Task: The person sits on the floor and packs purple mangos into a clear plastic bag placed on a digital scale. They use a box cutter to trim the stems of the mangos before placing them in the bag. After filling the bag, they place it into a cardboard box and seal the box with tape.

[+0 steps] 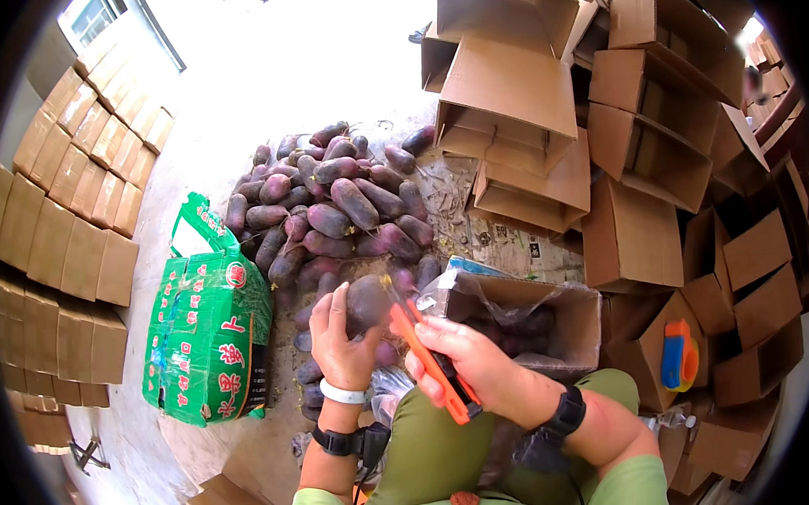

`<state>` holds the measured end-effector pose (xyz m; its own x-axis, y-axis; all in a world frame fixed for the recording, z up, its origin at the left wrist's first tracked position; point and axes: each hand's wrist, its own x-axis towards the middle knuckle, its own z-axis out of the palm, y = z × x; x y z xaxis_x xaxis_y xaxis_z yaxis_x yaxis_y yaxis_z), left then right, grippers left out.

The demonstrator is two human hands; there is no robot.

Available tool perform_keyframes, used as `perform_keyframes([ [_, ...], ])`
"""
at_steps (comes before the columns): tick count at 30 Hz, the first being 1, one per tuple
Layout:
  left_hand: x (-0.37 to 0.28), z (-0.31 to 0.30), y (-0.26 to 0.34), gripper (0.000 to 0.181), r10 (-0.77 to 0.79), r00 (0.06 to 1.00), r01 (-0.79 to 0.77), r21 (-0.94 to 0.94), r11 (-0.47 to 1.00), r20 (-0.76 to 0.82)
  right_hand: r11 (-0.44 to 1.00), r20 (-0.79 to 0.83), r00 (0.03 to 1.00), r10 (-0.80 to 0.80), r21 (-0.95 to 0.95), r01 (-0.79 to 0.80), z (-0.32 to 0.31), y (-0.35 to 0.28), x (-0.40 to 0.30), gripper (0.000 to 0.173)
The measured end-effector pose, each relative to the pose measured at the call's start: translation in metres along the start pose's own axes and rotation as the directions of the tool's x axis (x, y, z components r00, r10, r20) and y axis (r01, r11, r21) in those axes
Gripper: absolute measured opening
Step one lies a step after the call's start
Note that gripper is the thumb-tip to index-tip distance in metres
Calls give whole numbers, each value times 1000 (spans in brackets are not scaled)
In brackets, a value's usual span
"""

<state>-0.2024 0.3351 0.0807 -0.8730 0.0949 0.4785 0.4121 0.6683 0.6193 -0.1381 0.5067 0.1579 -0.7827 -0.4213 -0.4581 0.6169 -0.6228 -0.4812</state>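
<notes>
My left hand [346, 343] grips a dark purple radish [368, 304] by its side, with the yellowish top end turned to the right. In my right hand [460, 358] is an orange and black utility knife [433, 366]; its blade end is at the radish's top, and I cannot tell whether it touches. Beyond my hands lies a large heap of purple radishes [335, 215] on the floor. An open cardboard box [570, 326] with a clear plastic liner stands right of my right hand and holds several dark radishes.
A green printed package [205, 336] stands at the left. Stacked closed cartons [72, 247] line the far left. Open empty cartons [513, 99] pile up along the right, with an orange and blue tape dispenser [680, 355] on them. Flattened cardboard [505, 241] lies on the floor.
</notes>
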Motion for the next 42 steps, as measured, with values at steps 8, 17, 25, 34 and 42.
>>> perform_keyframes([
  [8,-13,-23,-79,39,-333,554,758,-628,-176,763,150,-119,898,-423,-987,-61,-29,-36,-7,40],
  [17,39,-50,-28,60,-131,695,718,-674,174,707,488,-269,820,-504,-873,14,-39,-72,-55,43],
  [25,91,-7,91,68,193,193,643,-272,716,962,643,-336,725,-601,-743,189,-58,-89,-96,41],
  [34,64,121,145,72,-150,-257,-209,96,973,955,656,-359,704,-613,-728,200,-78,-89,-125,43],
  [42,28,157,150,24,-227,8,-915,99,391,974,633,-367,696,-617,-757,162,-90,-83,-141,37],
])
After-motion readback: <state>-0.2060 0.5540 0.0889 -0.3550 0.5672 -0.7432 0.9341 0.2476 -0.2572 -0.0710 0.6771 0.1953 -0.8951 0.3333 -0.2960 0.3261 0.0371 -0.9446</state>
